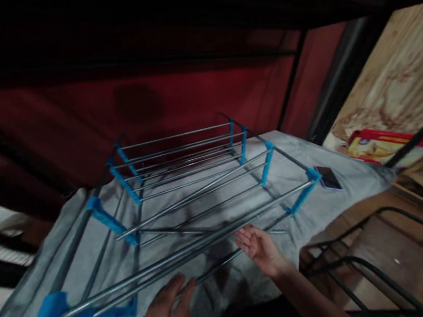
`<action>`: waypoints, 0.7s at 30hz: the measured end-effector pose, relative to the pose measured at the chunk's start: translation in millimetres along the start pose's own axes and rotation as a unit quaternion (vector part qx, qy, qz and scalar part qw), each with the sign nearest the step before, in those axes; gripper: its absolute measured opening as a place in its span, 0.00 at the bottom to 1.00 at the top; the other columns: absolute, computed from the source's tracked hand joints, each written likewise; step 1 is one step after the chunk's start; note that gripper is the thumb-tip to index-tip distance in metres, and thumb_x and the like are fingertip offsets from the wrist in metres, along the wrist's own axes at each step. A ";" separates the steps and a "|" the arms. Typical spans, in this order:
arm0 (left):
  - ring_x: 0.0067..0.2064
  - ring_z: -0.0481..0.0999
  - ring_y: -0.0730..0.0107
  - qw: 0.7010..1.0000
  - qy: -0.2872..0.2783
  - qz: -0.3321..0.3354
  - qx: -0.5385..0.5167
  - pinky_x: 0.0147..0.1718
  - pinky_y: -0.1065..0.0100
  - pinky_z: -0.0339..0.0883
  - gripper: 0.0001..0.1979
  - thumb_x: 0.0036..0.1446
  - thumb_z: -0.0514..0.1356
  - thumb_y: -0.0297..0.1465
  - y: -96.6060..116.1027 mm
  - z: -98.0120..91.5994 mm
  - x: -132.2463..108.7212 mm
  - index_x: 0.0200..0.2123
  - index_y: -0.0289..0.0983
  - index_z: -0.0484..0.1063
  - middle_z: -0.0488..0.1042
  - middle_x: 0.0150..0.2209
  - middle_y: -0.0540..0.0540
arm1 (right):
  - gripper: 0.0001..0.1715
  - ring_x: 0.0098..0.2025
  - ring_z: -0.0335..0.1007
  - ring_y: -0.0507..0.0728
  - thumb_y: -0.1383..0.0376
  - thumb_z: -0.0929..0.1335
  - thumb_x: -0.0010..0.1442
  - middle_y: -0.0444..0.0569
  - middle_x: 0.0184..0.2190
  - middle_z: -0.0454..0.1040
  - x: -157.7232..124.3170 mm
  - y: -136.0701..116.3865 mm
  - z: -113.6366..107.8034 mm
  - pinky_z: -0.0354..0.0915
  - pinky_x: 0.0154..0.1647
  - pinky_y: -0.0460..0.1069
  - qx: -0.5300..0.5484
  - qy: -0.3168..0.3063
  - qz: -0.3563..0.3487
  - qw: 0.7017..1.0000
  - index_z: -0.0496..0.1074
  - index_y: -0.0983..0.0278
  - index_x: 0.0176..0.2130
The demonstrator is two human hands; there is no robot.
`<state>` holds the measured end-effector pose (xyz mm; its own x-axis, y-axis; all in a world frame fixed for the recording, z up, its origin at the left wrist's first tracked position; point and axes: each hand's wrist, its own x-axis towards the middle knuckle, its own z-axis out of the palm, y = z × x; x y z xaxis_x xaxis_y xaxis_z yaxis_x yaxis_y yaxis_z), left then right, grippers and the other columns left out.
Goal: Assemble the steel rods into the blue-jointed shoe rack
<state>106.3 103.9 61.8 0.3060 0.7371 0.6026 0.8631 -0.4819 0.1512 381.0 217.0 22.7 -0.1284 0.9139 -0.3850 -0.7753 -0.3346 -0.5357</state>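
Note:
A rack of thin metal tubes (192,245) with blue plastic connectors (110,221) lies across a grey cloth. My left hand (164,315) is low in the view, blurred, its fingers bent around a lower metal tube (223,262); a short tube end shows at its left side. Beside it, the large near-left connector (87,315) takes the ends of two tubes. My right hand (260,250) is open, palm up with fingers stretched, just below the long front tubes. Whether its fingertips touch them I cannot tell. One tube slants across the middle of the rack.
A phone (328,178) lies on the grey cloth (297,155) right of the rack. Behind stands a red panel (187,94) with dark metal bars. A dark metal-framed chair (366,268) is at the lower right. Further right is a red and yellow box (389,143).

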 end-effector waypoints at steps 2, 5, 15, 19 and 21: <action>0.55 0.76 0.52 0.999 -0.018 0.020 -0.025 0.50 0.52 0.76 0.29 0.63 0.52 0.30 4.4 29.1 23.7 0.67 0.52 0.59 0.73 0.59 0.46 | 0.08 0.37 0.74 0.53 0.67 0.73 0.48 0.44 0.33 0.77 -0.8 -6.6 1.6 0.70 0.43 0.49 0.003 -0.006 -0.004 1.000 0.74 0.62 0.33; 0.54 0.77 0.55 0.998 -0.051 -0.006 -0.045 0.51 0.54 0.75 0.23 0.66 0.51 0.33 14.7 62.0 62.4 0.64 0.47 0.64 0.75 0.55 0.43 | 0.14 0.34 0.73 0.52 0.65 0.73 0.50 0.46 0.34 0.78 -3.4 -10.4 1.9 0.70 0.39 0.48 -0.016 -0.009 -0.012 1.000 0.77 0.63 0.39; 0.53 0.79 0.58 0.965 -0.243 -0.006 -0.097 0.50 0.59 0.73 0.22 0.67 0.50 0.29 65.0 87.5 148.6 0.63 0.46 0.66 0.77 0.55 0.42 | 0.19 0.33 0.73 0.52 0.58 0.77 0.49 0.46 0.32 0.77 -24.5 -39.9 12.5 0.70 0.36 0.47 -0.053 -0.015 -0.100 0.993 0.78 0.66 0.40; 0.51 0.80 0.57 0.956 -0.273 -0.022 -0.108 0.48 0.59 0.74 0.23 0.67 0.50 0.29 69.0 85.9 156.2 0.63 0.47 0.65 0.77 0.55 0.43 | 0.20 0.34 0.73 0.52 0.57 0.77 0.49 0.47 0.32 0.77 -28.3 -47.4 11.1 0.70 0.36 0.47 -0.066 -0.003 -0.111 0.992 0.78 0.65 0.39; 0.50 0.81 0.58 0.953 -0.280 -0.025 -0.117 0.47 0.61 0.74 0.22 0.67 0.49 0.30 68.9 88.7 158.2 0.62 0.46 0.66 0.78 0.54 0.42 | 0.20 0.34 0.73 0.52 0.56 0.77 0.50 0.47 0.32 0.77 -27.6 -49.5 8.6 0.70 0.37 0.47 -0.081 0.001 -0.108 0.991 0.77 0.65 0.40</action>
<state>249.9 229.4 98.0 0.4897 0.8674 0.0885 0.7892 -0.4841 0.3778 417.6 210.3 66.4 0.0315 0.9680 -0.2491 -0.6747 -0.1633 -0.7198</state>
